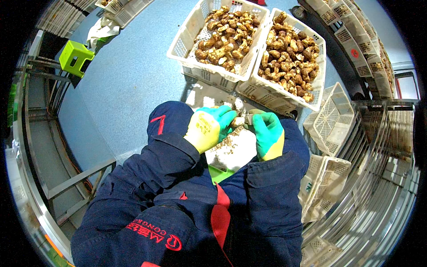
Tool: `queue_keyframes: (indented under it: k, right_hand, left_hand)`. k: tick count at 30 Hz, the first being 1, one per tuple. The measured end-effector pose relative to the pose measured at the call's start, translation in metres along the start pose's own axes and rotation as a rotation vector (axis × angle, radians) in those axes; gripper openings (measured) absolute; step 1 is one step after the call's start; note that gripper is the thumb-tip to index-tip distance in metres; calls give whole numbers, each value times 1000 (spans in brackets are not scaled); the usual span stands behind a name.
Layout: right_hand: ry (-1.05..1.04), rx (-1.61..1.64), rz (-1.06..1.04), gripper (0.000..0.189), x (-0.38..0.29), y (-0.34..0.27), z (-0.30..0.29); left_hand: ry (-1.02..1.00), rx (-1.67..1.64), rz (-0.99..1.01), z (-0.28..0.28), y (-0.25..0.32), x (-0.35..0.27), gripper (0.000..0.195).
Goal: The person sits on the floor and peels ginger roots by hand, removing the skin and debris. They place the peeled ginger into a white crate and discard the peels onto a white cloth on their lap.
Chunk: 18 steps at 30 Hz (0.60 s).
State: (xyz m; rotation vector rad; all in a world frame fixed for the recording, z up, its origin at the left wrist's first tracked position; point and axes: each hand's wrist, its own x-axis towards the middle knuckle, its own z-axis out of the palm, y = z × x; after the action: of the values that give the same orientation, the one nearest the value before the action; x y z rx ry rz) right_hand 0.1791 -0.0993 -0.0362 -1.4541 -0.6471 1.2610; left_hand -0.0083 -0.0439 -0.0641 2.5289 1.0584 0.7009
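Observation:
My left hand, in a yellow and green work glove, grips a brown and cream mushroom over my lap. Close to its right side is my right hand, gloved alike, with thumb and fingers pinched on a small pale object; that object is too small to identify. Beneath both hands spreads a white sheet sprinkled with brown crumbs. Beyond them stand two perforated white plastic crates, the left crate and the right crate. Both hold many mushrooms with stems.
Empty white crates lie to the right, beside metal racking. A lime-green stool stands at the far left on the blue floor. Stacked crates of mushrooms rise at the upper right. A metal frame is at my left.

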Motion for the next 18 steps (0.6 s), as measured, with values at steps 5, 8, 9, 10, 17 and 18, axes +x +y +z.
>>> queue_keyframes:
  k: [5,8,9,10,17,18]
  right_hand:
    - [-49,0,-32,21,-1,7,-3]
    - [54,80,27,22,3,7,-5]
    - [37,93,2,22,2,6,-4]
    - [21,105,-22,21,0,3,-3]
    - [51,155,84,19,-1,-1,-2]
    - [34,136,73,18,0,3,-6]
  left_hand:
    - [105,2,42,-8,3,5,38]
    - [76,4,55,-12,2,7,41]
    - [79,12,55,-12,1,7,42]
    - [82,20,55,-12,1,7,43]
    - [65,26,42,-13,4,9,42]
    - [74,-18,26,-11,3,9,42]
